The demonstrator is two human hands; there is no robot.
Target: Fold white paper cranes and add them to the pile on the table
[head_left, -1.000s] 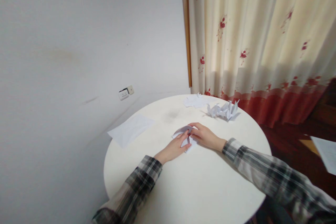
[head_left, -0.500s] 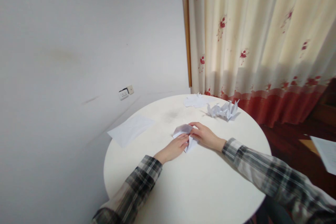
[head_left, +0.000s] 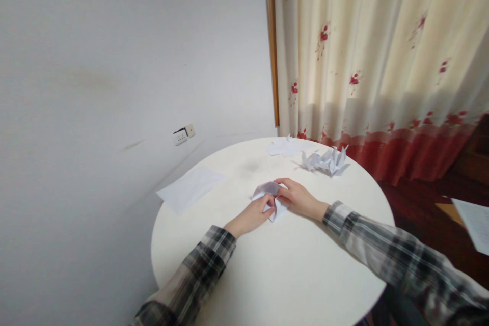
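Note:
A small, partly folded piece of white paper (head_left: pixel 267 190) lies near the middle of the round white table (head_left: pixel 290 275). My left hand (head_left: pixel 252 215) rests on its near left side with fingertips pinching a flap. My right hand (head_left: pixel 300 197) presses the paper's right edge, fingers curled around it. Both arms wear plaid sleeves.
A flat white sheet (head_left: pixel 190 188) hangs over the table's left edge. Several folded paper figures (head_left: pixel 326 160) and loose paper pieces (head_left: pixel 284 147) sit at the far side. A wall socket (head_left: pixel 183 134) is on the left wall. A flowered curtain (head_left: pixel 374 61) hangs behind. Another sheet (head_left: pixel 473 221) lies at the right.
The fingers of my left hand have drawn back slightly and lifted a flap of the folded paper. My right hand has stayed in place.

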